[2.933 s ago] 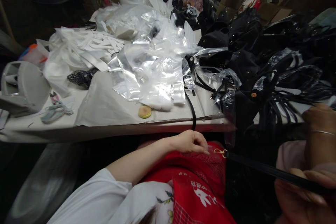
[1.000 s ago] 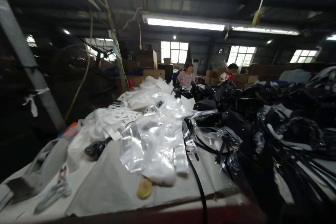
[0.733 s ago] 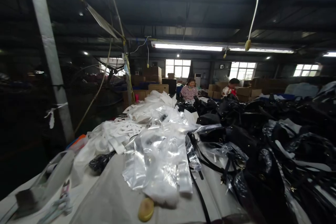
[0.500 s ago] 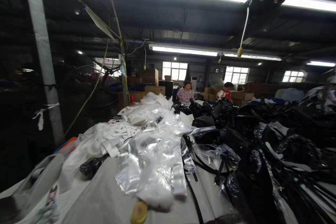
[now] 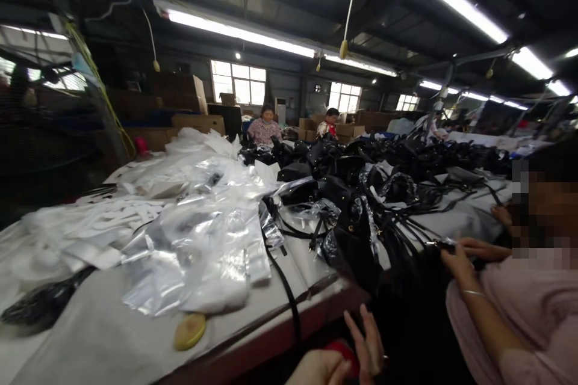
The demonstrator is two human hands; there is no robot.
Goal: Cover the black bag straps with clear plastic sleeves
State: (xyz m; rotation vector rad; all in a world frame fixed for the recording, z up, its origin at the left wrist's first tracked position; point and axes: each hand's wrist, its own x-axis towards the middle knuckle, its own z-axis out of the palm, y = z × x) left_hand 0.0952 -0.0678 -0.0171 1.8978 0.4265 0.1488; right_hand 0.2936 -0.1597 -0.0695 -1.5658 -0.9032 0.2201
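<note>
At the bottom edge of the head view, my left hand [image 5: 316, 367] is closed, its fingers curled in. A small red thing [image 5: 342, 354] shows between my two hands, partly covered, and I cannot make out what it is. Just to the right, my right hand [image 5: 369, 340] has its fingers stretched out and apart, with a ring on one finger. Both hands are in front of the table's edge, below the table top. Nearest them on the table lie a black strap [image 5: 289, 289], a pile of clear plastic bags [image 5: 203, 252] and a round yellow-and-tan object [image 5: 189, 331].
Black bags [image 5: 352, 228] with straps and clear wrapping are heaped along the table's right part. White strips and sheets [image 5: 112, 216] pile up at left. A co-worker in a pink top [image 5: 519, 301] handles something dark at right. Two people sit beyond the heap.
The view has swung to the right, so things shift left in the picture. Both my hands and the co-worker at right have come into view.
</note>
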